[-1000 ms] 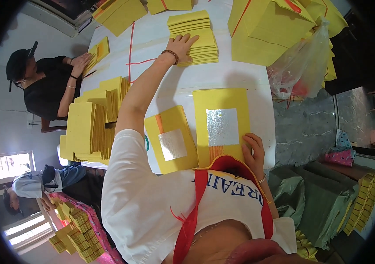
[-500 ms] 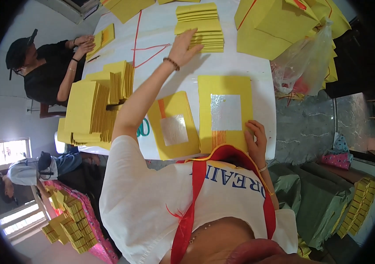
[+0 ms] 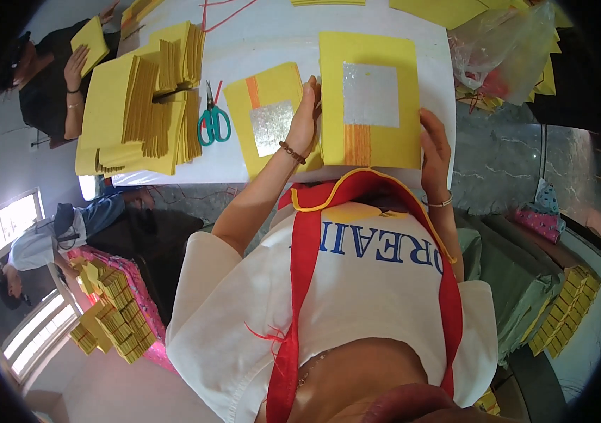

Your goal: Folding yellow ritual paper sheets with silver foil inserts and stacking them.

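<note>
Before me on the white table (image 3: 283, 44) lies a thick stack of yellow paper sheets (image 3: 367, 49) with a silver foil square and an orange band. My left hand (image 3: 306, 116) stands on edge along its left side, fingers stretched out. My right hand (image 3: 436, 149) rests against its right side, fingers extended and slightly bent. Both hands flank the stack without wrapping round it. Left of my left hand lies a similar, slightly tilted yellow stack (image 3: 283, 81), also with foil and orange; my left hand covers part of it.
Green-handled scissors (image 3: 214, 125) lie beside tall piles of folded yellow paper (image 3: 107, 106) on the left. A clear plastic bag (image 3: 505, 42) hangs at the far right corner. A co-worker's hand (image 3: 76, 69) holds a yellow sheet. Green wrapped bundles (image 3: 519, 261) stand at right.
My left hand has come back from the far folded pile to the left side of the near stack. My right hand stays at its right side. The view has tipped nearer; the scissors now show.
</note>
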`<state>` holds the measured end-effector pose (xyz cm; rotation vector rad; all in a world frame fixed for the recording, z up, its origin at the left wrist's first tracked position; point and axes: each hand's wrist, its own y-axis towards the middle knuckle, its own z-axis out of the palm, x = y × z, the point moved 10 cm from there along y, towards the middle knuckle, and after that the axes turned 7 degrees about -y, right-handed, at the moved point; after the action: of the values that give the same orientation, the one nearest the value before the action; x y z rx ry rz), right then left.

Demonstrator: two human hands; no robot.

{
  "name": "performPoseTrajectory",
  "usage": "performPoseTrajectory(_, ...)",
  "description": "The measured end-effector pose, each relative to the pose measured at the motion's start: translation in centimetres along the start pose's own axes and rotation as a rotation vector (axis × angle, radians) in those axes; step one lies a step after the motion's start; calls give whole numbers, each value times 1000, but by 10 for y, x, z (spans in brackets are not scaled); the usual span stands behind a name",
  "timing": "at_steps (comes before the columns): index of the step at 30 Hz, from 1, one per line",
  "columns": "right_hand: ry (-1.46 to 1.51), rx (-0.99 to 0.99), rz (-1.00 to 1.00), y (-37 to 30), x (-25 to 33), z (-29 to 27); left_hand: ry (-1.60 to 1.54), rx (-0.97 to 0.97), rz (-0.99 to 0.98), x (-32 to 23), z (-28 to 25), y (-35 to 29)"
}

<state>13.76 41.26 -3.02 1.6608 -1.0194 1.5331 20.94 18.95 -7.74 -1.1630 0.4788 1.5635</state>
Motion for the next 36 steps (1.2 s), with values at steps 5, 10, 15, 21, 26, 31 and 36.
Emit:
performPoseTrajectory(5,405,-20,159,17,-24,12,-38,19,29,7,8,-4)
performPoseTrajectory(10,451,100,114,27,-34,25,-10,95,45,16,17,-7)
performPoseTrajectory(15,501,143,154,26,-32,29,45,63,52,20,19,-8)
performPoseTrajectory(21,557,126,182,24,-48,12,50,63,92,28,27,-4)
performPoseTrajectory(26,546,90,177,23,-41,12,61,76,90,29,27,-5)
performPoseTrajectory(31,538,136,166,24,-45,12,15,80,74,28,33,-6)
performPoseTrajectory(36,445,149,104,30,-32,9,-60,56,120,16,32,-11)
